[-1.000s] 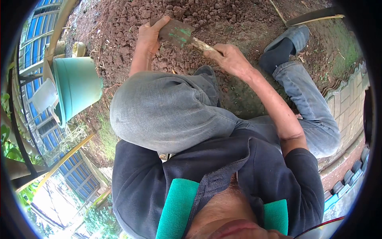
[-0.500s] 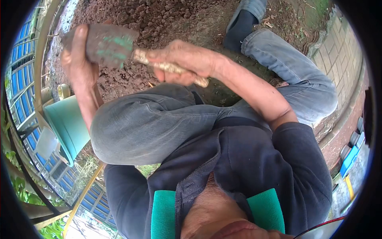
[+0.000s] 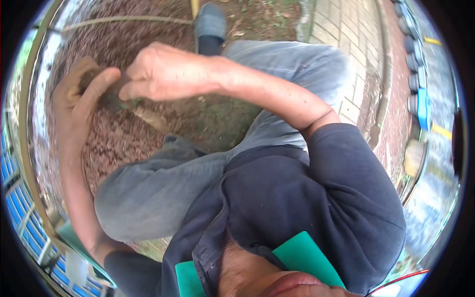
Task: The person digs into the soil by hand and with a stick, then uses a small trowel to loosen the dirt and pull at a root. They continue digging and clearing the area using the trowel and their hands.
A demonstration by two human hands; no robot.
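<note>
- Crouching over reddish, clodded soil, with the left leg bent between torso and ground, hiding part of it.
- Ahead, resting a grey shoe close to a yellowish stick and the end of a pale pole.
- Bordered on the right by a paved path, then a blue rack near dark round objects, too blurred to name.
- At lower left, showing only a strip of green bucket beside the left arm, near blue slatted fencing.
- Grasping a hand tool above the soil by its dark blade in the left hand, thumb over the face.
- Keeping the right hand at the blade, fingers bent together, covering some metal; cannot tell whether pinching or merely touching.
- Leaving the wooden handle bare, slanting toward the left knee.
- Compared with half a second ago, moved the right hand from handle to blade; swung the view rightward, bringing in more path and rack, pushing the bucket to the edge.
</note>
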